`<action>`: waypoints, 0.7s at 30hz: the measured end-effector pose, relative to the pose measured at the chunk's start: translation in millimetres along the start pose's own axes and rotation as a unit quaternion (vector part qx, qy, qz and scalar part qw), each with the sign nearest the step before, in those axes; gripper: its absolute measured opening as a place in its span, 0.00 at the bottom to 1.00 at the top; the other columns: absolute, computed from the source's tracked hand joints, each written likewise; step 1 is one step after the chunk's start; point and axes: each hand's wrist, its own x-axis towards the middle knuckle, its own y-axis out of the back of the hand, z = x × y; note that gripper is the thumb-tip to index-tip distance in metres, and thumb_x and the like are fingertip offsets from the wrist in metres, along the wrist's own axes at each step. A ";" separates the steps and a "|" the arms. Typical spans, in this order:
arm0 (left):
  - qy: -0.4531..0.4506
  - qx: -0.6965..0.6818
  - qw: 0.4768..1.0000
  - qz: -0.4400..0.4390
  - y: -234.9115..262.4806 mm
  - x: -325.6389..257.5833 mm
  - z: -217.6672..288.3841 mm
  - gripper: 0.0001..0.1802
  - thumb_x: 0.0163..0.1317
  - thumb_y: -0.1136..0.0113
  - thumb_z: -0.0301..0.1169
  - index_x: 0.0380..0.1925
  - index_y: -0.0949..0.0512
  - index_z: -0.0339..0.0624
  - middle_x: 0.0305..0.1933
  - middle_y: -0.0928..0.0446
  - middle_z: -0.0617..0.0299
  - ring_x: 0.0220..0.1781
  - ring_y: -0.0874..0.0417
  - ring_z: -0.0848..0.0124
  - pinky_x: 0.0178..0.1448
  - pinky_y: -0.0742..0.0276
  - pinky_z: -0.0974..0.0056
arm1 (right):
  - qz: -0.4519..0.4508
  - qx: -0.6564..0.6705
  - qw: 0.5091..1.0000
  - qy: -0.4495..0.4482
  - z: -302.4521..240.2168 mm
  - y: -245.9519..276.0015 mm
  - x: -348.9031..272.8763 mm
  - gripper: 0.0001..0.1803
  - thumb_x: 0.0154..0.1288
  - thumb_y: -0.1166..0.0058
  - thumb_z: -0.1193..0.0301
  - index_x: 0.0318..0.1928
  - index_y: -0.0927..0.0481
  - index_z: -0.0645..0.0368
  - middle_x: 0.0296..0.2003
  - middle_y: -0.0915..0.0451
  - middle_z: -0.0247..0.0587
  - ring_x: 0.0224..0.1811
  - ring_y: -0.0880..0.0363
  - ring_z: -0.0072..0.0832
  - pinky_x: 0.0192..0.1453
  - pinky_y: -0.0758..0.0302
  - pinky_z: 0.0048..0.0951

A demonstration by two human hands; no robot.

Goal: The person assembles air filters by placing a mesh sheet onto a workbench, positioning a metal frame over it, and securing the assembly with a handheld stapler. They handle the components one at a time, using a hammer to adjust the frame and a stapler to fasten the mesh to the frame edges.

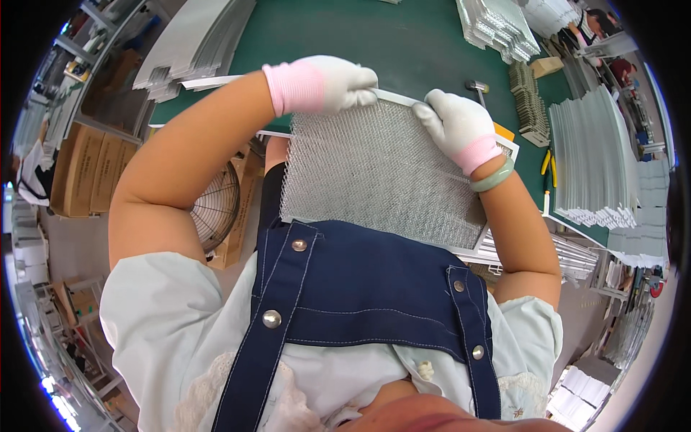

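In the head view, the person holds a gray wire mesh sheet (381, 165) in front of the tummy, over the near edge of the green table (324, 36). The sheet is tilted, and its bottom end is next to the dark blue apron (367, 281). A thin white frame (398, 97) runs along the far end of the mesh. White edging also shows by the bottom right corner. The left side of the mesh shows bare, wiggly wire ends.

Both hands wear white gloves with pink cuffs. The left hand (338, 85) is closed on the far edge, with its fingers bent over the white frame. The right hand (459, 124) grips the same edge a bit to the right, with its thumb lying on it. The two hands are near each other but do not touch. A pale green bangle (494, 176) is on the right wrist.

On the table, a hammer (475, 87) lies just past the right hand. Yellow-handled pliers (548, 169) lie farther right, beside a big pile of long white strips (590, 158). Another pile of flat metal pieces (191, 43) sits at the far left. Down on the left are a round fan (218, 205) and brown boxes (93, 169).
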 end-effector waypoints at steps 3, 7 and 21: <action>0.022 0.054 0.998 0.014 -17.7 -12.4 2.6 0.18 0.72 0.51 0.44 0.43 0.25 0.40 0.32 0.21 0.49 0.38 0.18 0.50 0.45 0.23 0.52 | -0.051 0.053 0.997 0.007 -3.1 0.9 1.1 0.24 0.73 0.55 0.50 0.32 0.25 0.58 0.25 0.21 0.49 0.33 0.20 0.48 0.38 0.25 0.46; 0.023 -0.004 0.999 0.022 -12.7 -28.5 -3.8 0.18 0.72 0.52 0.45 0.43 0.25 0.40 0.32 0.21 0.48 0.37 0.18 0.50 0.45 0.23 0.52 | -0.021 0.006 0.999 0.026 -15.7 3.1 -0.1 0.24 0.73 0.55 0.50 0.32 0.25 0.58 0.25 0.21 0.49 0.33 0.20 0.48 0.39 0.25 0.45; -0.021 0.170 0.953 0.248 -28.8 -66.1 15.9 0.41 0.54 0.34 0.45 0.63 0.35 0.34 0.59 0.28 0.47 0.66 0.31 0.50 0.74 0.44 0.46 | -0.041 0.045 0.996 -0.064 -1.3 -4.2 -20.1 0.24 0.73 0.55 0.50 0.34 0.24 0.59 0.27 0.21 0.53 0.35 0.20 0.49 0.40 0.25 0.46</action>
